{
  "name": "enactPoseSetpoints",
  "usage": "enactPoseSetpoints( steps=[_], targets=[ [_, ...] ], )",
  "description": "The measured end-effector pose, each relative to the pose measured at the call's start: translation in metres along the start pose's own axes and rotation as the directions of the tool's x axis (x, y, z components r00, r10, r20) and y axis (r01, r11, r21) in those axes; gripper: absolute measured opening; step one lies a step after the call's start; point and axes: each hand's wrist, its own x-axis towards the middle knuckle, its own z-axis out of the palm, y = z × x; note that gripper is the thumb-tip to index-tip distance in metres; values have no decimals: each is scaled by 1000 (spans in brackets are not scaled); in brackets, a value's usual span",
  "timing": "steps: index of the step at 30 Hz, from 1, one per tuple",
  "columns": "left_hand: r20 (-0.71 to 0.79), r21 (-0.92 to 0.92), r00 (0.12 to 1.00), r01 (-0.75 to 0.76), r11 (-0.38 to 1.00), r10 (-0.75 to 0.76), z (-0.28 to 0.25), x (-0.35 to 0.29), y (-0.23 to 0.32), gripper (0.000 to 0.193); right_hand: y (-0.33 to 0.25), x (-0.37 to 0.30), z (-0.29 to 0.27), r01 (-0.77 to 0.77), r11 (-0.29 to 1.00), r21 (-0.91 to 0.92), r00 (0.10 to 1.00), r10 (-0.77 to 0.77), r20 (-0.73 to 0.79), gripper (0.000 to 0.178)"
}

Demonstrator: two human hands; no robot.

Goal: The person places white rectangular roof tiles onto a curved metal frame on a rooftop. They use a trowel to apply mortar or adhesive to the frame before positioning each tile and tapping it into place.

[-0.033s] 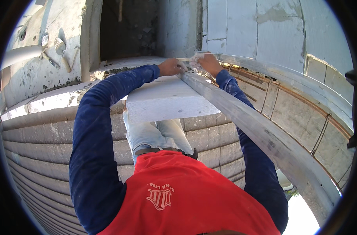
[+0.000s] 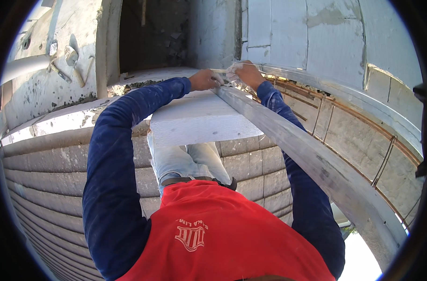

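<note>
My left hand (image 2: 205, 80) is closed, its fingertips pinched together at the far end of a long grey metal beam (image 2: 307, 154); what they hold is too small to make out. Just to its right, my right hand (image 2: 249, 75) grips a whitish bundle (image 2: 233, 71) that looks like wound string. A thin pale strip (image 2: 218, 70) spans the gap between both hands. Below them a white block (image 2: 199, 124) lies flat in front of my legs, beside the beam.
Tools, among them a trowel (image 2: 72, 57), lie on the concrete ledge (image 2: 35, 89) at far left. A dark recess (image 2: 155, 37) opens ahead. Rusty rebar (image 2: 349, 110) runs along the right, beneath a pale block wall (image 2: 330, 47). Ridged grey roofing (image 2: 49, 173) slopes below.
</note>
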Motion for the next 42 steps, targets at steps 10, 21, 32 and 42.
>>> enactPoseSetpoints(
  steps=[10, 21, 32, 42],
  targets=[
    [85, -378, 980, 196, 905, -177, 7, 2, 1, 27, -12, -11, -24, -163, 764, 624, 982, 186, 28, 30],
    [-110, -9, 968, -228, 974, 225, 11, -1, 5, 33, -15, -36, -76, -127, 14, 992, 822, 562, 97, 37],
    [-170, 337, 953, -182, 924, 250, 11, -5, 22, 39, -4, -22, -59, -100, 607, 788, 993, 110, 41, 40],
    [-180, 451, 926, -222, 864, 332, 11, -3, 29, 31, -11, -37, -100, -357, 726, 588, 930, 337, 149, 32]
  ],
)
